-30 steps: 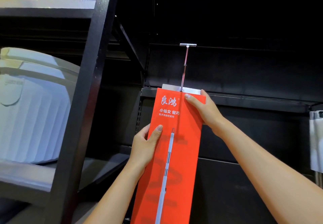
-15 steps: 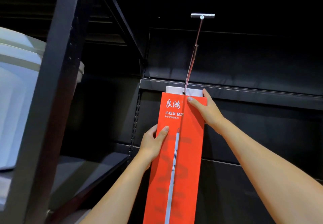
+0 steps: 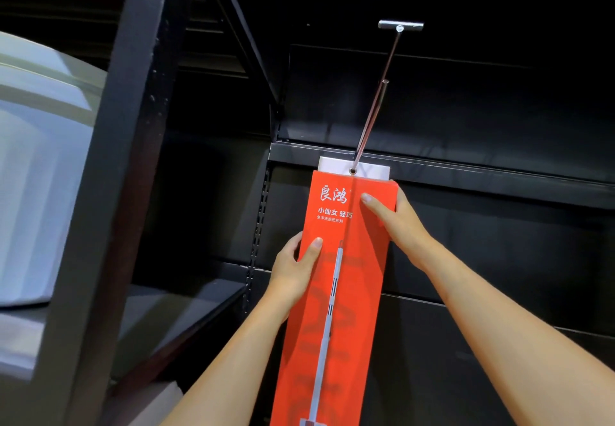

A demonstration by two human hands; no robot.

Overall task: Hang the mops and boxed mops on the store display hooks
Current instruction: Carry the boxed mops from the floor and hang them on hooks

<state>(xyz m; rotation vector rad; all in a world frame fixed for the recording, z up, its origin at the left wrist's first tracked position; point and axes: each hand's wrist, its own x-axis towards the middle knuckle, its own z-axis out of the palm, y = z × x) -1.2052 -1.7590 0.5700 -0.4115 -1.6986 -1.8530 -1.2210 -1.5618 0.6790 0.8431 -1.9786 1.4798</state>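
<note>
Hanging upright, the red boxed mop (image 3: 336, 292) has its white top tab threaded on the metal display hook (image 3: 372, 116). The left hand (image 3: 294, 272) grips its left edge; the right hand (image 3: 397, 217) clasps the upper right corner.

Both bare forearms reach up and forward from the bottom of the view, the left rising from the lower middle and the right slanting in from the lower right corner. The left hand (image 3: 294, 269) grips the left edge of the red mop box (image 3: 336, 292), thumb laid flat across its front and the other fingers wrapped behind. The right hand (image 3: 397, 217) sits higher, clasping the box's upper right edge with its thumb pressed on the front face.
</note>
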